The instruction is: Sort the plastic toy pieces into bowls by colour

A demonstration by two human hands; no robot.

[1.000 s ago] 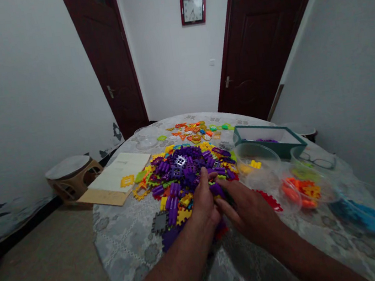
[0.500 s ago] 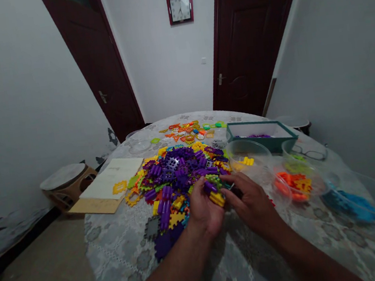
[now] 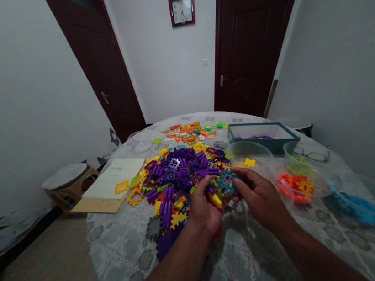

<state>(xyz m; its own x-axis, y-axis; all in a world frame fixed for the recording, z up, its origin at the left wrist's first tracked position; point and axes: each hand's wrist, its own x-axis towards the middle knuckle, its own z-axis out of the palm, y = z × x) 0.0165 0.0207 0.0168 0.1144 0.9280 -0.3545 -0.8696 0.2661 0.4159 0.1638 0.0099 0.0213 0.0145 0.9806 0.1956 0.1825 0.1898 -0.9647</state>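
Cupped at the near edge of the pile, my left hand (image 3: 204,207) is closed round a few plastic building pieces, among them a yellow piece (image 3: 215,200) and some purple and green ones partly hidden by the thumb. My right hand (image 3: 257,196) pinches a teal lattice building piece (image 3: 227,181) between thumb and fingers, close beside the left hand's pieces. Whether the teal piece touches them I cannot tell. Beyond both hands lies a large heap of interlocking plastic pieces (image 3: 180,169), mostly purple, with yellow and green at its edges.
Clear bowls on the right hold yellow pieces (image 3: 248,162), orange pieces (image 3: 297,186) and blue pieces (image 3: 353,206). A green-rimmed box (image 3: 285,148) stands behind them near eyeglasses (image 3: 316,156). Paper sheets (image 3: 110,183) lie left. Small orange pieces (image 3: 183,133) are scattered at the back.
The teal piece, mostly hidden before, now shows flat in my right hand, which has shifted slightly right. The yellow piece in my left hand has tilted. The view has moved a little.
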